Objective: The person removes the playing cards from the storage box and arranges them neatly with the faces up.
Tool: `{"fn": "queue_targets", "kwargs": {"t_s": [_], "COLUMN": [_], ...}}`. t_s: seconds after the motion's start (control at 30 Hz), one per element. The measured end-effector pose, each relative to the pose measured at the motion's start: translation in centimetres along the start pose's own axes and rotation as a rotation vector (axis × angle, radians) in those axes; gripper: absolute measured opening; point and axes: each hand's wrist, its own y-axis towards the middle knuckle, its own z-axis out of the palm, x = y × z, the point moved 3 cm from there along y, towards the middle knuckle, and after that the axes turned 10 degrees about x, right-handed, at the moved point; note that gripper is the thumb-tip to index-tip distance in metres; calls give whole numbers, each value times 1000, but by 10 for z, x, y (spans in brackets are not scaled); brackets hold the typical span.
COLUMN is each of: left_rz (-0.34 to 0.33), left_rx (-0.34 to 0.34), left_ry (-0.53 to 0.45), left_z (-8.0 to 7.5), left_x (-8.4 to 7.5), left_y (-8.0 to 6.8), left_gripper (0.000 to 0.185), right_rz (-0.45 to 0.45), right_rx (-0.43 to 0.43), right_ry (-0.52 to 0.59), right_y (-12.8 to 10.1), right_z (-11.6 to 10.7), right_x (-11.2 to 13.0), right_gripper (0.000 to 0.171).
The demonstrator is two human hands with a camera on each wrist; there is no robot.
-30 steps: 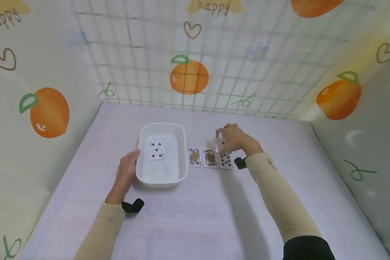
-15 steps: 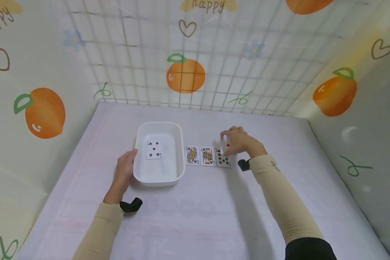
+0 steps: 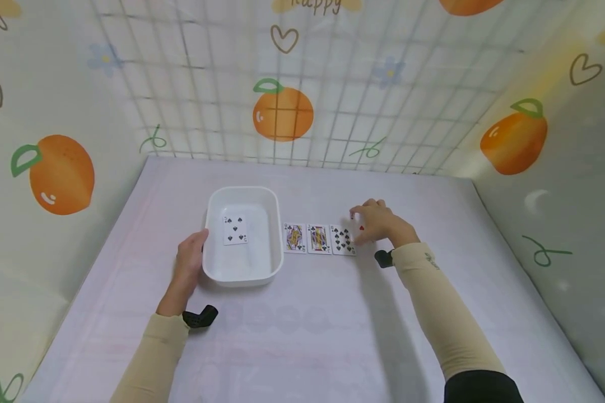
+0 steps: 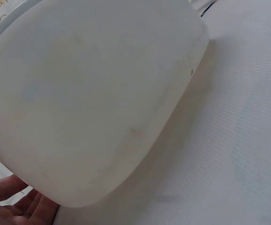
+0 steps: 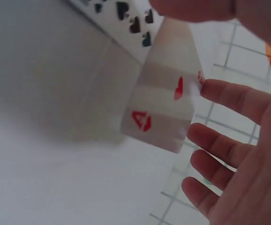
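Right of frame centre, the right hand [image 3: 380, 221] pinches a red ace [image 5: 165, 110] beside the spade card [image 3: 343, 239], ending the row. Its grip looks set to release. The left hand [image 3: 189, 263] rests straight-fingered against the white tub [image 3: 242, 274].

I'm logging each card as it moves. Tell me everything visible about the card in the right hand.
The card is a white playing card with red marks: a red A at one corner and a red pip near its middle, an ace whose suit is too blurred to tell. It looks thin and glossy. The right hand pinches it at one end, tilted above the table, just right of the spade card that ends the row of three. Whether its lower edge touches the table cannot be told.
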Motion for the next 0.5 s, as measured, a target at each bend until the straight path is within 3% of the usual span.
{"fn": "queue_targets", "kwargs": {"t_s": [0.5], "left_rz": [12], "left_rx": [-4], "left_ry": [3], "left_z": [0], "left_x": [0], "left_y": [-1], "left_gripper": [60], "right_rz": [33], "right_rx": [5], "right_ry": [8], "right_y": [-3], "right_z": [14], "right_x": [-13], "right_gripper": [81]}}
